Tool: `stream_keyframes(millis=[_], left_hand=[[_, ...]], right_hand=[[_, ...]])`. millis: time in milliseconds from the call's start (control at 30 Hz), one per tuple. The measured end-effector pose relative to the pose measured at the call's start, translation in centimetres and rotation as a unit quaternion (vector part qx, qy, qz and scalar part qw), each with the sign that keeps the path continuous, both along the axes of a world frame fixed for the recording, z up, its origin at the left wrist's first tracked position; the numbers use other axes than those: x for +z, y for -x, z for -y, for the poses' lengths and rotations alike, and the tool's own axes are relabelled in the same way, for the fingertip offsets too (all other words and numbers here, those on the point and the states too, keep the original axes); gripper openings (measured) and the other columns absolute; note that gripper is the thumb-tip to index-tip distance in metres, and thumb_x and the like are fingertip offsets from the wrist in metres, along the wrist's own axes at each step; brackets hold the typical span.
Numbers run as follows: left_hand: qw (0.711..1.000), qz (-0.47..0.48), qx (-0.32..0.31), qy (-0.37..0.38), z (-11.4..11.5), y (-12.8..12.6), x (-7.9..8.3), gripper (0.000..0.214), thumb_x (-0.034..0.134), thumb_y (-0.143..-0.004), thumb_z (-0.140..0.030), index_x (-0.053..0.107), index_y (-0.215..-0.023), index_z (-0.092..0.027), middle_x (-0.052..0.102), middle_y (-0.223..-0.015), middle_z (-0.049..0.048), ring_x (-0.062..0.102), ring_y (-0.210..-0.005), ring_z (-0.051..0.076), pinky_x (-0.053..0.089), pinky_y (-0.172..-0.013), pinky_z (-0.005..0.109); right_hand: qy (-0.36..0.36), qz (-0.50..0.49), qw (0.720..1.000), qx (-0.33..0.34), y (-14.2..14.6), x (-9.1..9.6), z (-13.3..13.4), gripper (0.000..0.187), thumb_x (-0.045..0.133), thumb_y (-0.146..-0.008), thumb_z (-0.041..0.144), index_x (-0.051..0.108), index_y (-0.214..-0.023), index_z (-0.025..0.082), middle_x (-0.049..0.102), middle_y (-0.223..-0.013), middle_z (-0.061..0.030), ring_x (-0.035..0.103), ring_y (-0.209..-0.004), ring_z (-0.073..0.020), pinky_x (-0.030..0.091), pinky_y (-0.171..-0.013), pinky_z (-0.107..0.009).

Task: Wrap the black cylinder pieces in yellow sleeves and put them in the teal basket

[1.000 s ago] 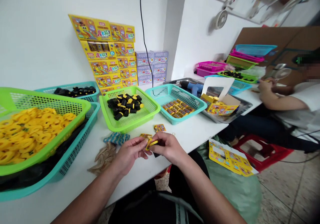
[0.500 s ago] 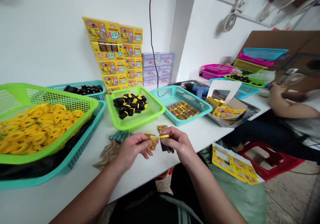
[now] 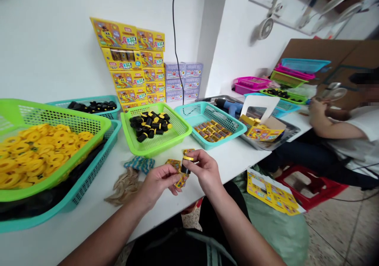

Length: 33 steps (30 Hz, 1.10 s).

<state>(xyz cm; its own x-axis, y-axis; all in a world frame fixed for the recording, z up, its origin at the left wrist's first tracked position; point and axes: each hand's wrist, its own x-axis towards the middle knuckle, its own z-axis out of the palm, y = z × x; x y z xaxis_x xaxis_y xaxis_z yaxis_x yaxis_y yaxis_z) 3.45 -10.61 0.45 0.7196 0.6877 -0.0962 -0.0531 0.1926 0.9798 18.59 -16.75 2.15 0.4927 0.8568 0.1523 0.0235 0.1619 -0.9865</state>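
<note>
My left hand (image 3: 161, 180) is closed, its thumb and fingers pinching a printed yellow label (image 3: 180, 182). My right hand (image 3: 208, 168) grips a small black cylinder with a yellow top (image 3: 186, 166), held upright against the label. Whether the label is stuck to it I cannot tell. Another patterned yellow piece (image 3: 173, 163) shows just behind my left fingers, and one more printed piece (image 3: 188, 151) lies behind my right hand. Beyond them, a green basket (image 3: 156, 149) holds several black-and-yellow cylinders (image 3: 151, 124). A turquoise basket (image 3: 207, 143) contains several label-wrapped cylinders (image 3: 212, 131).
Yellow rings (image 3: 44, 151) fill a green basket (image 3: 89, 155) at left. Beige gloves (image 3: 126, 185) and a blue patterned cloth (image 3: 139, 164) lie near my left hand. Yellow boxes (image 3: 124, 80) are stacked by the wall. A heat gun (image 3: 231, 106) rests on a metal tray. A co-worker (image 3: 349, 127) sits at right.
My right hand has brought the black cylinder left, against the label in my left hand. More of the printed pieces now shows around the cylinder. The view has shifted slightly.
</note>
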Motion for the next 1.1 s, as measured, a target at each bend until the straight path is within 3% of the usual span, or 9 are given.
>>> stream_keyframes(millis=[167,333,400,533,667,900,1100], left_hand=[[0.999,0.008,0.031,0.028,0.0,-0.1,-0.1,0.036,0.079,-0.069,-0.044,0.064,-0.074,-0.011,0.068,-0.070,0.0071,0.065,-0.056,0.017,0.053,-0.052,0.027],[0.999,0.007,0.035,0.036,0.0,-0.1,-0.2,0.039,0.080,-0.068,-0.046,0.064,-0.074,-0.011,0.067,-0.069,0.0074,0.065,-0.056,0.018,0.052,-0.053,0.027],[0.999,0.005,0.034,0.041,-0.1,-0.1,-0.3,0.041,0.080,-0.067,-0.046,0.065,-0.079,-0.011,0.066,-0.070,0.0063,0.065,-0.055,0.018,0.052,-0.052,0.028],[0.999,0.001,0.015,0.040,-0.1,0.0,-0.2,0.040,0.078,-0.070,-0.046,0.067,-0.085,-0.011,0.065,-0.075,0.0060,0.064,-0.057,0.018,0.051,-0.052,0.027],[0.999,0.003,-0.014,0.036,-0.1,0.2,-0.1,0.033,0.077,-0.073,-0.041,0.070,-0.083,-0.010,0.067,-0.080,0.0086,0.065,-0.069,0.018,0.051,-0.056,0.025],[0.995,0.010,-0.024,0.098,0.0,0.0,-0.1,0.039,0.079,-0.071,-0.044,0.072,-0.089,-0.010,0.069,-0.084,0.0114,0.068,-0.062,0.019,0.049,-0.050,0.023],[0.992,0.031,-0.022,0.118,-0.2,0.1,0.1,0.040,0.082,-0.069,-0.042,0.073,-0.092,-0.010,0.069,-0.089,0.0120,0.070,-0.068,0.021,0.050,-0.055,0.023]], right_hand=[[0.004,0.037,0.999,-0.036,0.4,-0.3,-0.1,0.028,0.076,-0.068,0.039,0.062,-0.082,0.019,0.064,-0.079,-0.0023,0.055,-0.065,-0.0147,0.044,-0.056,-0.027],[-0.009,0.161,0.985,-0.070,0.7,-0.5,0.0,0.023,0.075,-0.071,0.036,0.063,-0.083,0.020,0.067,-0.083,-0.0026,0.057,-0.069,-0.0155,0.045,-0.063,-0.028],[-0.015,0.166,0.984,-0.065,0.8,-0.5,-0.1,0.022,0.075,-0.071,0.034,0.062,-0.083,0.020,0.066,-0.082,-0.0019,0.056,-0.069,-0.0151,0.045,-0.063,-0.028],[-0.014,0.109,0.993,-0.049,1.0,-0.5,-0.2,0.024,0.076,-0.069,0.034,0.060,-0.080,0.020,0.061,-0.076,0.0004,0.054,-0.065,-0.0139,0.044,-0.058,-0.027],[-0.024,0.120,0.990,-0.067,0.8,-0.2,-0.1,0.026,0.078,-0.065,0.034,0.059,-0.075,0.020,0.058,-0.069,0.0021,0.051,-0.062,-0.0127,0.041,-0.058,-0.027],[-0.053,-0.101,0.993,-0.025,1.2,-0.6,-0.5,0.035,0.081,-0.063,0.035,0.053,-0.078,0.020,0.054,-0.070,0.0032,0.050,-0.061,-0.0118,0.042,-0.057,-0.026],[-0.028,-0.128,0.990,-0.050,1.3,-1.1,-0.6,0.037,0.080,-0.064,0.040,0.053,-0.077,0.020,0.055,-0.070,0.0018,0.050,-0.060,-0.0124,0.043,-0.054,-0.026]])
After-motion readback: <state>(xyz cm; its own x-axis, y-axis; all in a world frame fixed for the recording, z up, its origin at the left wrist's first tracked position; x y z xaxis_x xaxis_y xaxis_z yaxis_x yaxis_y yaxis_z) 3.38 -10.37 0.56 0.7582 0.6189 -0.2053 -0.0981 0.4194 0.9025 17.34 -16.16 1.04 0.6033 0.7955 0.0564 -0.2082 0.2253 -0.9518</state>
